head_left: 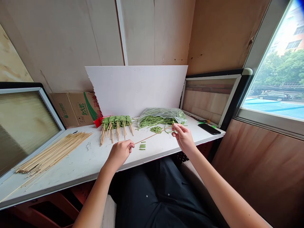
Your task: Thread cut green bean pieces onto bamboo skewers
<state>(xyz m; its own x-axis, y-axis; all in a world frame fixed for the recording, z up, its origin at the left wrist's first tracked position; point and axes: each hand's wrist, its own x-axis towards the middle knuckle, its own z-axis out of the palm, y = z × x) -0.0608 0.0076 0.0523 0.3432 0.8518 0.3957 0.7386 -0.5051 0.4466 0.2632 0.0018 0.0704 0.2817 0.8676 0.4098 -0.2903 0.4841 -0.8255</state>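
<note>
A white table [93, 155] ran across in front of me. On its left lay bare sticks [57, 148], many left to fill, I judged. Towards the back, right of centre, a clear bag [163, 111] covered long beans [154, 121]. Left of it, loaded skewers [116, 121] were stacked, apparently finished. My left hand [121, 153] was closed on one end of a stick [147, 138]; my right hand [181, 133] pinched near its other end, seemingly with a bean piece. Closer to me, a small pile [155, 129] and a short row [142, 146] of cut pieces looked unthreaded.
</note>
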